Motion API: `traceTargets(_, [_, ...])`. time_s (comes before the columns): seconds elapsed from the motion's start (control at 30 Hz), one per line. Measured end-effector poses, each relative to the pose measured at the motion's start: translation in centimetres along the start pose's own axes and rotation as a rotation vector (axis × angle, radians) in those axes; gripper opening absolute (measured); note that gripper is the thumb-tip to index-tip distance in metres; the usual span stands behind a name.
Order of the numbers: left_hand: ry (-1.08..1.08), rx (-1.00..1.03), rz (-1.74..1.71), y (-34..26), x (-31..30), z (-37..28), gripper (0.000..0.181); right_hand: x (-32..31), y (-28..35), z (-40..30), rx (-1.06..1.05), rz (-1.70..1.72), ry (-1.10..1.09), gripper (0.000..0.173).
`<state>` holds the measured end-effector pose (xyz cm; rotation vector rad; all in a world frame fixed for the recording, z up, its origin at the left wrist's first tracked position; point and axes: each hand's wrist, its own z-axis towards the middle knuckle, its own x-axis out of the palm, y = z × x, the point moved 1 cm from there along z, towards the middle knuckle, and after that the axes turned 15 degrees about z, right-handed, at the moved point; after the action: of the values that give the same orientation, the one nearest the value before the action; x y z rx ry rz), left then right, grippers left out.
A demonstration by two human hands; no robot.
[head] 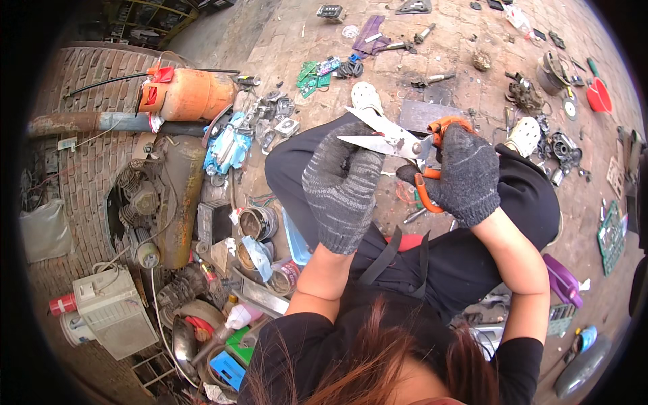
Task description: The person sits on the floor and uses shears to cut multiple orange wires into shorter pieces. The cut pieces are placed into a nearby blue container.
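Observation:
My right hand (466, 174), in a dark grey knit glove, grips the orange handles of a pair of metal shears (400, 144). The shears' blades stand apart and point left, towards my other hand. My left hand (344, 187), in a striped grey knit glove, is curled right beside the blades, its fingertips partly hidden behind them. A small reddish bit shows between the blades near those fingertips; what it is, and whether my left hand holds it, I cannot tell. Both hands are raised over my lap, above black trousers (455, 258).
An orange gas cylinder (197, 94) lies at the left near an air compressor (177, 202). Open cans (258, 223) stand by my left knee. Green circuit boards (311, 76), a flat metal plate (428, 116) and metal parts (562, 152) lie on the brick floor ahead.

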<state>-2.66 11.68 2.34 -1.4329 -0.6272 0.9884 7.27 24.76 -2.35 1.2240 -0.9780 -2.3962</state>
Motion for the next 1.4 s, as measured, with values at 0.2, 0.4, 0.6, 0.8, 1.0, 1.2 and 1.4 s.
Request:
traceTargets(0.2, [0.025,0.080,0.053,0.0,0.3,-0.2,0.021,0.0,0.0,0.1,-0.010,-0.009,-0.063,0.054])
traceTargets(0.4, [0.018,0.027,0.064,0.1,0.1,-0.2,0.020,0.1,0.3,-0.1,0.093,0.156,0.077,0.057])
traceTargets(0.6, [0.101,0.003,0.169,0.3,-0.6,1.1,0.017,0.6,-0.8,-0.9,0.054,0.361,0.342,0.047])
traceTargets(0.8, [0.143,0.053,0.098,2.7,-0.7,1.7,0.017,1.2,-2.8,-1.0,-0.117,0.634,0.529,0.026])
traceTargets(1.0, [0.137,-0.137,0.029,2.7,-0.5,1.6,0.018,0.7,-2.3,-0.7,-0.136,0.848,0.484,0.022])
traceTargets(1.2, [0.243,-0.201,0.008,2.3,-1.1,1.8,0.017,0.8,-3.3,-1.5,0.746,1.528,0.747,0.032])
traceTargets(1.4, [0.273,-0.321,-0.165,2.2,-0.4,1.3,0.016,0.4,-2.6,-1.4,0.260,1.206,0.598,0.036])
